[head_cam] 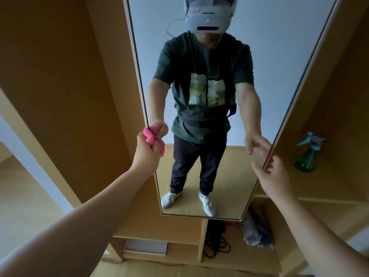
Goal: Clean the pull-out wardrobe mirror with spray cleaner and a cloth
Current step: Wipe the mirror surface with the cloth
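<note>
The tall, narrow gold-framed mirror (pixel 259 56) stands upright, with the right hand (pixel 274 174) pinching its right edge. A bunched pink cloth (pixel 154 139) presses against its left edge, gripped in the left hand (pixel 146 154). The translucent green spray bottle (pixel 307 156), which has a blue trigger, stands upright on a wooden shelf (pixel 329 182) to the right, apart from the mirror.

No legible text, brand, number or sign was found. A small red-edged sticker (pixel 194 10) was noted on the headset (pixel 209 20) reflected in the mirror (pixel 269 47), but its marking was too blurred to be read. A faint line of lettering was observed above the printed picture (pixel 207 90) on the reflected T-shirt (pixel 235 62); it could not be made out
</note>
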